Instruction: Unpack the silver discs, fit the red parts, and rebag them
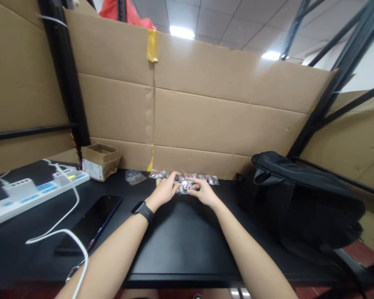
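Note:
My left hand (167,188), with a black watch (143,211) on its wrist, is closed on the left side of a small clear plastic packet (185,187). My right hand (203,191) grips the packet's right side with fingers and thumb. Something silvery white with a bit of red shows inside; its kind is too small to make out. Just behind my fingers, a row of similar shiny packets (212,180) with red marks lies along the cardboard wall, partly hidden by my hands. An crumpled clear plastic bag (134,177) lies to the left of the row.
A black bag (299,199) stands on the right of the black table (187,241). To the left are a phone (92,222), a white power strip (40,193), a white cable (76,199) and an open cardboard box (101,161). Cardboard panels (205,120) close off the back.

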Demonstrator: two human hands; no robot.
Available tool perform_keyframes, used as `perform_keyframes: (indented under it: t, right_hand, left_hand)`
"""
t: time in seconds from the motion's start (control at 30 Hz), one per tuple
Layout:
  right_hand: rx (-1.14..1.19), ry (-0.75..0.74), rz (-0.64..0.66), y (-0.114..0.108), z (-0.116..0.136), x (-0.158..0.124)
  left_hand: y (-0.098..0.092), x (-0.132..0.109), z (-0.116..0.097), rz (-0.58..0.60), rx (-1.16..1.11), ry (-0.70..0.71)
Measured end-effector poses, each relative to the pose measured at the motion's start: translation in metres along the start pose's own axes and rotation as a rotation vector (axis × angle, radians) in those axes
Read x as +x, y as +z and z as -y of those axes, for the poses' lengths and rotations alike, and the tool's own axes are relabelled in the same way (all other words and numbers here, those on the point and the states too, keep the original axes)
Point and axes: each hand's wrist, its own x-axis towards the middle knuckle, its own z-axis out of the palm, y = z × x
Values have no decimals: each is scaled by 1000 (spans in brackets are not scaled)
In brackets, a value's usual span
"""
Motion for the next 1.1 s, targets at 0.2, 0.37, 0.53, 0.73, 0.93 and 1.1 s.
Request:
perform_keyframes:
  t: [0.2, 0.37, 0.53, 0.73, 0.93, 1.1]
  right_hand:
    - [-103, 70, -145, 6, -2, 48]
    - [-375, 155, -229, 21, -15, 103]
    - [-534, 203, -276, 39, -22, 117]
    - [-698, 249, -282, 42, -17, 108]
    - [-793, 221, -273, 4, -7, 82]
    - [-780, 124, -208, -37, -17, 34]
  left_hand:
    - [-16, -3, 22, -154, 327, -316]
    - [-12, -4, 46, -70, 442, -542]
    - [-16, -2, 64, 26, 401, -583]
    - [-35, -6, 74, -37, 468, -616]
    - [-38, -6, 76, -98, 519, -572]
    - [-41, -3, 71, -196, 483, -526]
